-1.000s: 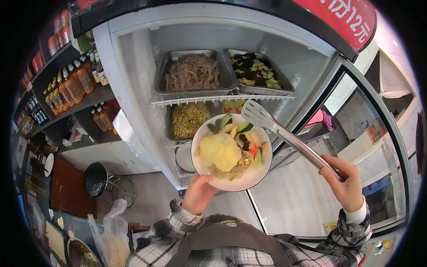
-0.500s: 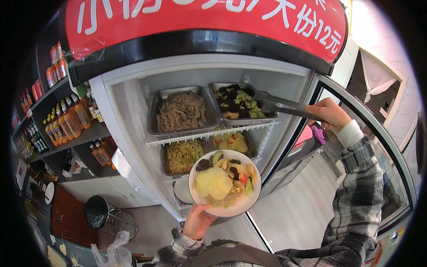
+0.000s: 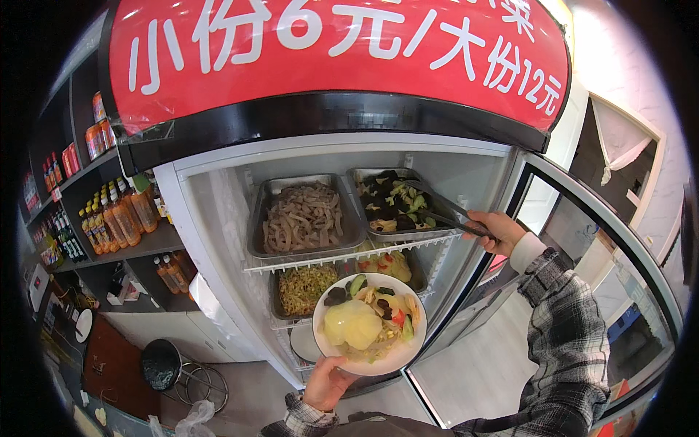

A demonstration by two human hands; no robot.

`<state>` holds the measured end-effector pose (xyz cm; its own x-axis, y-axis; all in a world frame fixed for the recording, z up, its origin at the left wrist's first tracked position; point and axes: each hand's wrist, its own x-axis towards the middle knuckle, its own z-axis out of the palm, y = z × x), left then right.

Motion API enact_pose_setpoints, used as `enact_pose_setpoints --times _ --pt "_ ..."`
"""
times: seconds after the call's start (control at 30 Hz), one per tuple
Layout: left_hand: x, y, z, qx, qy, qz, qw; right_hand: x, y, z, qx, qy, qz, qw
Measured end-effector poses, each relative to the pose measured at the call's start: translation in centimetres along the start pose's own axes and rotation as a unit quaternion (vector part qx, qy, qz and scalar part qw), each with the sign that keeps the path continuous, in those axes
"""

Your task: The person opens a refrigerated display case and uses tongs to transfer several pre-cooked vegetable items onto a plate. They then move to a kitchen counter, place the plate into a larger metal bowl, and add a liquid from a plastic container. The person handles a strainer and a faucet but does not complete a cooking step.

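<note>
My left hand (image 3: 328,384) grips the near rim of a round white plate (image 3: 386,364), thumb on top. Pale yellow slices, black fungus, cucumber, and bits of red and green lie on the plate. With my right hand (image 3: 499,231) I hold dark tongs (image 3: 455,207). The arms of the tongs are spread, their tips in a metal tray (image 3: 408,235) of black fungus and cucumber on the fridge's upper shelf. Beside it stands a tray of greyish-brown strips (image 3: 303,217). Below are a tray of sprouts (image 3: 306,290) and pale slices with red bits (image 3: 384,264), partly hidden by the plate.
The glass fridge door (image 3: 604,240) stands open at my right. A red sign (image 3: 320,65) tops the fridge. Shelves with orange drink bottles (image 3: 120,222) and a black-topped stool (image 3: 161,364) are at left. A wire shelf edge (image 3: 349,256) fronts the upper trays.
The tongs have opened in my right hand, which has drawn inward and left. The fridge and trays appear lower in the view. My left hand still holds the plate.
</note>
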<state>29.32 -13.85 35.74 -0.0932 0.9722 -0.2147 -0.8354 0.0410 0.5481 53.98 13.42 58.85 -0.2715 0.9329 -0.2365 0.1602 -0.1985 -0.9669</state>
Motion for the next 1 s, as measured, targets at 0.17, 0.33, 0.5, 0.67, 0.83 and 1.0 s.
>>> enact_pose_setpoints --times 0.17,0.33,0.5,0.67,0.83,1.0 --pt "0.6 0.3 0.4 0.013 -0.004 -0.006 1.0 -1.7 0.0 0.5 -0.088 0.015 -0.053 0.995" --pt "0.7 0.6 0.9 0.008 -0.013 0.001 1.0 -3.9 -0.1 -0.5 -0.139 0.024 -0.103 0.985" --pt "0.8 0.6 0.9 0.001 -0.029 0.012 0.999 -6.1 -0.1 -0.9 -0.135 0.006 -0.116 0.984" --pt "0.2 0.4 0.3 -0.007 0.015 0.004 1.0 -10.6 0.3 -1.3 -0.125 -0.02 -0.13 0.983" --pt "-0.9 0.4 0.0 -0.005 0.004 0.01 1.0 -16.1 1.9 -0.6 -0.153 -0.069 -0.136 0.976" --pt "-1.9 0.4 -0.1 -0.002 0.005 -0.001 1.0 -19.1 4.2 1.6 -0.177 -0.084 -0.083 0.977"
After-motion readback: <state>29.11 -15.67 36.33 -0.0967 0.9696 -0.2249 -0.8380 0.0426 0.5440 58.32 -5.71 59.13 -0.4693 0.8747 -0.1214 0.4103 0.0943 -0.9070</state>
